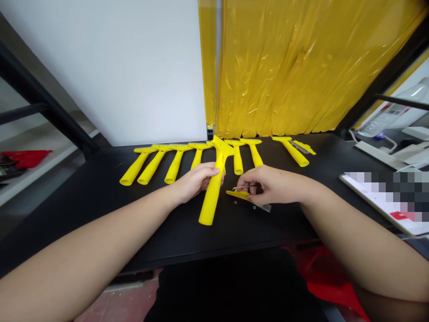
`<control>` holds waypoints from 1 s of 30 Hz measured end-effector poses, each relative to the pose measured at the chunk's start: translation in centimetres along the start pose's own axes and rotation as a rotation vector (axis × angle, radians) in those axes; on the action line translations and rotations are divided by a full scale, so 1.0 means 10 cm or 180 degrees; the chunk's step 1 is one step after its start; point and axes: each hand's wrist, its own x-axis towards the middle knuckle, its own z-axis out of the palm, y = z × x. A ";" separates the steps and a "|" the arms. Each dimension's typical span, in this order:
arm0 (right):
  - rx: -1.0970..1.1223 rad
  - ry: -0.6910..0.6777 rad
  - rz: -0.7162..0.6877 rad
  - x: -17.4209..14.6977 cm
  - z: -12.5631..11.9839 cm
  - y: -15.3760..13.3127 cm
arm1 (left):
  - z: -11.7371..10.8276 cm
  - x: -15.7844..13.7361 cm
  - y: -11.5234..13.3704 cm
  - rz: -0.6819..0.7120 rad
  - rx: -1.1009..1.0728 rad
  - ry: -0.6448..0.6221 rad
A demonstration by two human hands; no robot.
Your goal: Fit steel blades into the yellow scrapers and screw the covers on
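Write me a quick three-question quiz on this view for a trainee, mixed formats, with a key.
1. Multiple choice: Which hand or hands grip the yellow handle nearest the camera?
A) the left hand only
B) the right hand only
C) both hands
D) neither hand

2. True or false: From the wearer's viewpoint, the white panel stands to the left of the wrinkled yellow sheeting.

3. Count: How many small rings can be seen on the black table just in front of the right hand?

Key: 1. A. 2. True. 3. Two.
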 end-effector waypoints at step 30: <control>-0.0295 0.1097 0.1180 -0.28 -0.67 0.69 | -0.07 0.00 0.01 0.0280 -0.0193 -0.0555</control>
